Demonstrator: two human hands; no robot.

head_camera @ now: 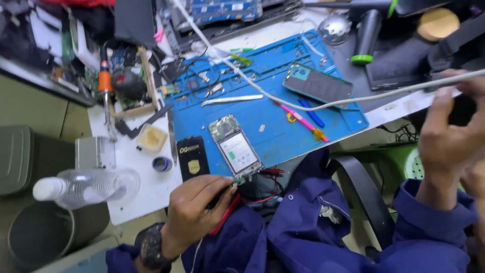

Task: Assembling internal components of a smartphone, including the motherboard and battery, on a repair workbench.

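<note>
Left hand (pixel 194 207) at the near edge of the blue silicone work mat (pixel 262 119), fingers pinched on the bottom end of the opened smartphone with exposed battery and boards (pixel 236 149), which lies on the mat's near edge. Red wires (pixel 262 198) trail just below it. Right hand (pixel 452 134) raised off the counter's right edge, fingers curled around a dark object; white cable (pixel 283 98) runs toward it.

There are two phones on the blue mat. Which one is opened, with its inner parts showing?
The opened phone near the left hand, its battery and circuit board exposed. The other phone farther back is closed.
</note>
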